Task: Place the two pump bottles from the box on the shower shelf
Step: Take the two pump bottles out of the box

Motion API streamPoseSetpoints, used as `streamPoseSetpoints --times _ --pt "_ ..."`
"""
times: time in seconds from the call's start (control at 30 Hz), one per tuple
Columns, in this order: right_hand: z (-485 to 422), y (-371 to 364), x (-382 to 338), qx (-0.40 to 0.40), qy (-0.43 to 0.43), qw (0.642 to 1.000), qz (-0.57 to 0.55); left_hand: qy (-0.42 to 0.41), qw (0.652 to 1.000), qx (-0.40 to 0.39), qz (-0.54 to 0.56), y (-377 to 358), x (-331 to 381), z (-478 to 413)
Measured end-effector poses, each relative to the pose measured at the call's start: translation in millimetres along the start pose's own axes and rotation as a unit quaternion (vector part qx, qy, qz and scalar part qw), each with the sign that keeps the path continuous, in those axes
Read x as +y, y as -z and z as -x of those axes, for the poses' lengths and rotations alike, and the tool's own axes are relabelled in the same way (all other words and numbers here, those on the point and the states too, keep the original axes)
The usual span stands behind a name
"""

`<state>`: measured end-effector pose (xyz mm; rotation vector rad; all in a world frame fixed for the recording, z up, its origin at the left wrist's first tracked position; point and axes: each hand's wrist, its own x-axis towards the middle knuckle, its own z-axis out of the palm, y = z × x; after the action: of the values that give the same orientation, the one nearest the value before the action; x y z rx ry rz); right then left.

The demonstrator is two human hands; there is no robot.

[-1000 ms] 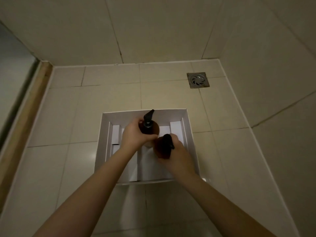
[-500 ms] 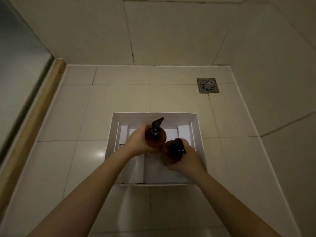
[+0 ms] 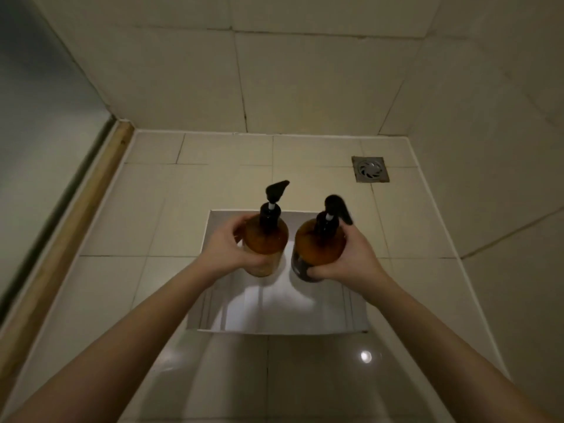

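Two amber pump bottles with black pump heads are held upright above the open white box [image 3: 210,312] on the tiled floor. My left hand [image 3: 227,250] grips the left pump bottle [image 3: 268,239] around its body. The right pump bottle [image 3: 319,248], which has a dark label on its side, sits in my right hand [image 3: 351,257]. Both bottles are lifted clear of the box, side by side and a small gap apart. No shower shelf is in view.
A square metal floor drain [image 3: 370,168] lies at the back right of the floor. Tiled walls close the back and right sides. A wooden threshold strip [image 3: 76,215] and a glass panel [image 3: 36,123] run along the left.
Both hands have raised the bottles up out of the box and moved them apart. The view has tilted up, showing more wall.
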<state>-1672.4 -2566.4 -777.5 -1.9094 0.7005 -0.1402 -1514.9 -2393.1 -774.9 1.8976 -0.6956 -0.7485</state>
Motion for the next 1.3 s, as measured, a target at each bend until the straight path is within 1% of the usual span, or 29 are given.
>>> streamPoseSetpoints --times 0.07,0.13,0.23,0.3,0.43,0.6,0.77,0.9,1.07,1.17,1.3 --pt "1 21 -33 0.022 0.03 0.999 -0.014 -0.015 1.0 0.011 0.02 21 25 9" --pt "5 40 -66 0.033 0.064 0.996 -0.055 -0.039 0.999 0.021 0.024 42 49 17" --pt "10 62 -97 0.03 0.105 0.988 -0.106 -0.065 0.995 0.06 0.041 67 82 30" --pt "13 71 -106 0.021 0.12 0.987 -0.108 -0.073 0.992 0.091 0.042 79 100 37" --pt "15 74 -107 0.011 0.12 0.989 -0.084 -0.077 0.988 0.128 0.027 93 116 46" --pt "13 79 -110 0.003 0.106 0.992 -0.073 -0.069 0.989 0.129 0.008 104 125 47" --pt "9 102 -148 0.004 0.111 0.992 -0.067 -0.071 0.988 0.135 0.004 117 163 44" --pt "9 135 -206 0.005 0.125 0.99 -0.069 -0.079 0.989 0.122 0.015 137 223 47" --pt "21 190 -299 -0.008 0.129 0.989 -0.072 -0.083 0.99 0.115 0.006 171 316 55" --pt "34 229 -362 -0.002 0.126 0.988 -0.084 -0.086 0.99 0.112 0.005 195 379 64" --pt "57 282 -454 -0.002 0.142 0.987 -0.077 -0.098 0.99 0.099 0.017 228 475 83"
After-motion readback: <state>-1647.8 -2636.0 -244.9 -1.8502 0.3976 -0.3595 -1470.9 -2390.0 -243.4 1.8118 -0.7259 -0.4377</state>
